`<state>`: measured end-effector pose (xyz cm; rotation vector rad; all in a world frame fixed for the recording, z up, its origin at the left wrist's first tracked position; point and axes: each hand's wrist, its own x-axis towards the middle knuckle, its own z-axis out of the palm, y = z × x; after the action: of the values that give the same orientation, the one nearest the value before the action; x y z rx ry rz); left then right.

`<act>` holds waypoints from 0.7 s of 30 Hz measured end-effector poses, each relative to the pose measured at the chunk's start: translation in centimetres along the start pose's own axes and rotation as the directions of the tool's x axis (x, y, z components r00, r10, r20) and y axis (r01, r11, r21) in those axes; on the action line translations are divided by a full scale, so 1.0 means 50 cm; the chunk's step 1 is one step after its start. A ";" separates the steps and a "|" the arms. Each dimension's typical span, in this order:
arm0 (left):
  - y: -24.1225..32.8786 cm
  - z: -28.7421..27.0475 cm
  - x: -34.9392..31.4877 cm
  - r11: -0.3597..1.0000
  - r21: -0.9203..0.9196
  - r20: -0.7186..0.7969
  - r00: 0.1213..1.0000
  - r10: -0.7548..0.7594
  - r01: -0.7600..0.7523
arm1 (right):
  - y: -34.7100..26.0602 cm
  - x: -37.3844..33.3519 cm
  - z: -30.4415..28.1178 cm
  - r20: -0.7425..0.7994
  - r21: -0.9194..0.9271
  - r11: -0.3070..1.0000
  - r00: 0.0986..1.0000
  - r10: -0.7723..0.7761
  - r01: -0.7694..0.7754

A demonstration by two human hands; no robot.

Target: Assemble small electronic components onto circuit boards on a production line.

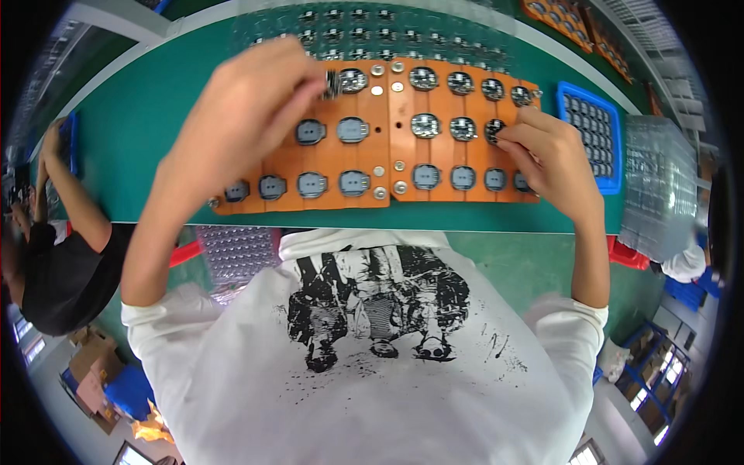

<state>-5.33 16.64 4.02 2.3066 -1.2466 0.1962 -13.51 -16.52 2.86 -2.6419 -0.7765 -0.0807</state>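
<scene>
Two orange fixture plates, a left plate [364,155] and a right plate [446,153], lie side by side on the green table. Rows of round pockets in them hold small watch-like parts. My left hand [248,108] is over the left plate, its fingers closed in a pinch on a small round electronic module [333,84] tipped on edge, next to a flat-lying module [353,80]. That hand hides part of the plate's left side. My right hand [554,155] is pinched at another round module [494,130] in the right plate's middle row. Grey-faced parts [354,183] fill the near row.
Clear plastic trays [434,23] with several modules stand behind the plates. At the right are a blue tray [564,116] of round parts and a stack of clear plastic trays [659,178]. A person in a dark top [70,271] works at the far left, beside another blue tray [74,143].
</scene>
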 end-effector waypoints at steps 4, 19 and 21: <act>0.042 0.014 -0.060 0.994 0.108 -0.013 1.000 -0.017 0.018 | -0.006 -0.006 0.003 -0.009 -0.051 0.998 0.999 0.040 -0.041; 0.027 -0.002 -0.066 0.976 -0.068 0.187 0.964 -0.190 0.206 | 0.015 -0.042 0.000 -0.137 -0.092 0.991 0.987 0.089 -0.102; 0.019 -0.015 -0.057 0.934 -0.158 0.273 0.924 -0.269 0.319 | 0.008 -0.053 -0.001 -0.068 -0.115 0.982 0.987 0.144 -0.151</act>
<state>-7.64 18.68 3.99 2.3544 -0.9576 -0.3190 -15.54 -18.19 2.37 -2.7873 -0.5707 -0.1703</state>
